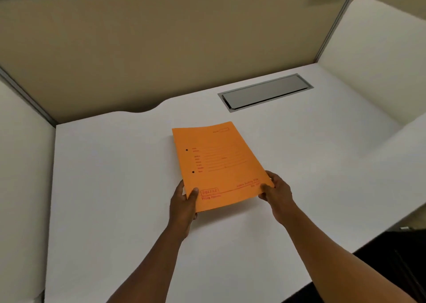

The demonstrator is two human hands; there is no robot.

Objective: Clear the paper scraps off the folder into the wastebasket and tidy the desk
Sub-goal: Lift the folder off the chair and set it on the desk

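Note:
An orange folder [219, 162] with red print and two punched holes lies over the middle of the white desk [115, 187]. Its near edge is lifted slightly off the surface. My left hand [184, 201] grips the near left corner, thumb on top. At the near right corner my right hand [276, 191] pinches the folder, thumb on top too. No paper scraps show on the folder, and no wastebasket is in view.
A grey cable hatch [265, 93] is set into the desk at the back right. Beige partition panels [161, 49] close off the back, with white side panels [373, 56] left and right. Something dark [396, 256] sits below the desk's right front edge.

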